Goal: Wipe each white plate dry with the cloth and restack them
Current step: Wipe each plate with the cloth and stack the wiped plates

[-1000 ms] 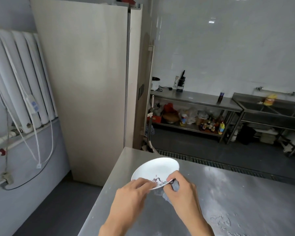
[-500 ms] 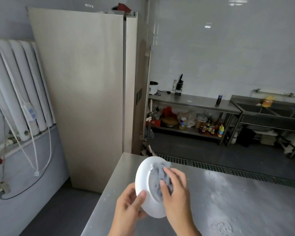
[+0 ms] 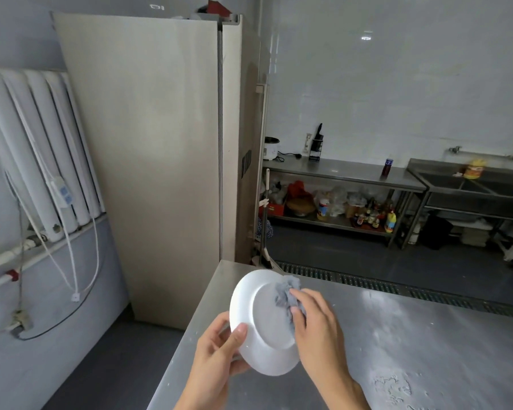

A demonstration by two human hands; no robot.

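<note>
**A:** Plate point(image 3: 264, 327), white, sits low in the middle of the frame, tipped up on edge above the steel table point(image 3: 412, 335), its underside with the foot ring turned toward us.

**B:** Who has hold of it?

**A:** The left hand point(image 3: 216, 353). It pinches the lower left rim, thumb on the near face, the other fingers curled behind.

**B:** And the other one?

**A:** The right hand point(image 3: 317, 327) is closed around a bunched grey cloth point(image 3: 286, 292) and presses it flat against the upper right of the plate's underside. The cloth sticks out above the fingertips, over the rim.

**B:** Is the plate touching the table?

**A:** I can't tell; it looks held clear of it. The tabletop fills the lower right of the frame, with pale smears and streaks on it.

**B:** What's beyond?

**A:** A tall beige cabinet point(image 3: 148, 149) left of centre, a white radiator point(image 3: 33, 149) at the far left with cords hanging off it. At the right, along the back wall, a steel counter point(image 3: 344, 170) with bottles on its lower shelf, and a sink point(image 3: 471, 184) at the right edge.
</note>
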